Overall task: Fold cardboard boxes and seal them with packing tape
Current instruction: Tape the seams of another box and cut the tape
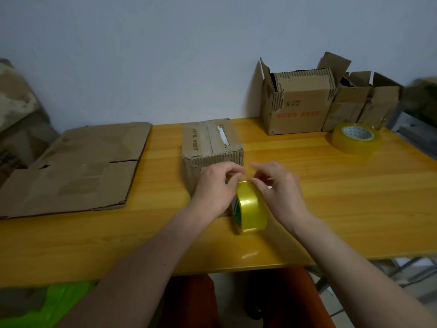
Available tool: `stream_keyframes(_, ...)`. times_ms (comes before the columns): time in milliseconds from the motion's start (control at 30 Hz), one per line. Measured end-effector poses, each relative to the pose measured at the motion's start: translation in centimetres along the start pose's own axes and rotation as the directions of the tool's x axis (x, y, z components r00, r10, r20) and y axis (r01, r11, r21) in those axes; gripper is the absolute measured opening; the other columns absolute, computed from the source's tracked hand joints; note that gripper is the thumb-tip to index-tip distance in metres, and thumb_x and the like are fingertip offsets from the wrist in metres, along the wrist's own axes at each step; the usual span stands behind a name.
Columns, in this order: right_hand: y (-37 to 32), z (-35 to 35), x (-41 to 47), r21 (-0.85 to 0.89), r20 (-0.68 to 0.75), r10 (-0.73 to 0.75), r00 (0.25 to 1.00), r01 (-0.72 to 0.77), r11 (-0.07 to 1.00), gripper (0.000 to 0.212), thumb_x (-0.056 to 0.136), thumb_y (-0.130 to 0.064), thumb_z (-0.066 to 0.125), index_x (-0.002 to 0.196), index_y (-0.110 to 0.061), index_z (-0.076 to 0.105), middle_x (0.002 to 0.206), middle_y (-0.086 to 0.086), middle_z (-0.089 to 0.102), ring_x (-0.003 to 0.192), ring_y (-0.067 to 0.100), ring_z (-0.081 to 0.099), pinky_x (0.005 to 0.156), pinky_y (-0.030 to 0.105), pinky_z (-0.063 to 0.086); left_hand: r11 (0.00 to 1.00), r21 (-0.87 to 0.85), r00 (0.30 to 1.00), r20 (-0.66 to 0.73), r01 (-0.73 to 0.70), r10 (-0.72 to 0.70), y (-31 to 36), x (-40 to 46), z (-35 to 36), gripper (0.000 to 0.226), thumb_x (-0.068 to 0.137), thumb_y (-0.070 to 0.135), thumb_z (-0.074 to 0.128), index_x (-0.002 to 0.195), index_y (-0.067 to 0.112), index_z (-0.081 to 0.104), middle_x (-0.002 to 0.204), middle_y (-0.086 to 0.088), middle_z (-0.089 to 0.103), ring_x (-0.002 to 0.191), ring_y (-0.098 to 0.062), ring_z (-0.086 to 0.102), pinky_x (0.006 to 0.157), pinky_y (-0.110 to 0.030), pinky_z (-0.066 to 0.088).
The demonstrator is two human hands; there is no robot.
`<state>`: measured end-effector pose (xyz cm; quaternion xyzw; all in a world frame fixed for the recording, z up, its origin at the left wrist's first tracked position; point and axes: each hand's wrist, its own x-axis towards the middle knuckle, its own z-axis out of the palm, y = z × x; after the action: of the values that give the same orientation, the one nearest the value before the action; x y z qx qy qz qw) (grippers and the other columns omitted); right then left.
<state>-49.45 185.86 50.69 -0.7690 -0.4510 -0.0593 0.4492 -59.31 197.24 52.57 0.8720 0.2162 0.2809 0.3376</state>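
A small closed cardboard box (210,140) stands on the yellow wooden table (118,240), with old tape along its top seam. A roll of yellowish packing tape (251,209) stands on edge just in front of it. My left hand (214,185) holds the roll from the left, its fingertips curled over the top. My right hand (276,183) reaches in from the right, with thumb and forefinger pinching at the top of the roll where the tape end lies. The fingertips of both hands meet there and are blurred.
A flattened cardboard box (78,166) lies at the table's left. Open boxes (298,102) stand at the back right against the wall, with a second tape roll (357,140) in front of them. The table's near edge runs above my orange-clad legs.
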Motion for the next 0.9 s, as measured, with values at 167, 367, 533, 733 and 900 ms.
stream_keyframes(167,0.1,-0.1,-0.1,0.195,0.055,0.275,0.960,-0.281,0.940,0.035,0.084,-0.015,0.071,0.113,-0.018,0.053,0.081,0.002,0.063,0.074,0.014,0.060,0.064,0.014,0.047,0.999,-0.050,1.000,0.016,-0.003,0.003,-0.4,-0.2,-0.1,0.016,0.084,0.012,0.073,0.100,0.014,0.074,0.092,0.004,0.069,0.085,-0.008,0.065,0.082,-0.020,0.054)
stream_keyframes(367,0.8,0.4,-2.3,0.300,0.169,0.279,0.945,-0.319,0.899,0.032,0.088,-0.045,0.054,0.090,-0.013,0.055,0.077,0.000,0.057,0.069,0.006,0.050,0.060,0.018,0.040,0.997,-0.031,0.998,-0.004,0.065,-0.065,-0.4,0.2,-0.1,0.006,0.080,0.016,0.077,0.086,0.018,0.075,0.086,0.010,0.064,0.080,-0.001,0.059,0.075,-0.015,0.050)
stream_keyframes(533,1.4,1.5,-5.3,0.232,0.332,0.232,0.914,-0.318,0.920,0.063,0.071,-0.049,0.077,0.118,-0.037,0.037,0.112,-0.016,0.054,0.103,-0.001,0.052,0.087,0.018,0.043,0.997,-0.078,0.983,-0.179,0.024,-0.038,-0.8,-0.5,0.7,0.006,0.085,0.013,0.072,0.081,0.017,0.071,0.077,0.014,0.063,0.068,0.005,0.057,0.065,-0.008,0.045)
stream_keyframes(733,0.8,1.1,-4.7,0.541,-0.164,0.366,0.916,-0.226,0.810,0.053,0.079,-0.007,0.074,0.122,-0.016,0.044,0.107,-0.008,0.055,0.090,-0.011,0.055,0.077,0.009,0.045,0.577,-0.754,0.814,-0.099,0.314,-0.572,0.4,-0.9,0.4,0.006,0.093,0.008,0.061,0.091,0.006,0.065,0.091,-0.009,0.070,0.087,-0.020,0.069,0.073,-0.029,0.060)
stream_keyframes(900,-0.9,2.7,-3.3,0.862,-0.009,0.499,0.866,-0.246,0.443,0.050,0.074,-0.023,0.080,0.118,-0.006,0.062,0.111,0.011,0.069,0.107,0.027,0.065,0.090,0.046,0.052,0.312,-0.861,0.754,0.118,0.402,-0.646,1.6,-1.7,1.8,0.009,0.093,0.009,0.061,0.089,0.002,0.065,0.087,-0.015,0.072,0.078,-0.022,0.072,0.066,-0.034,0.061)
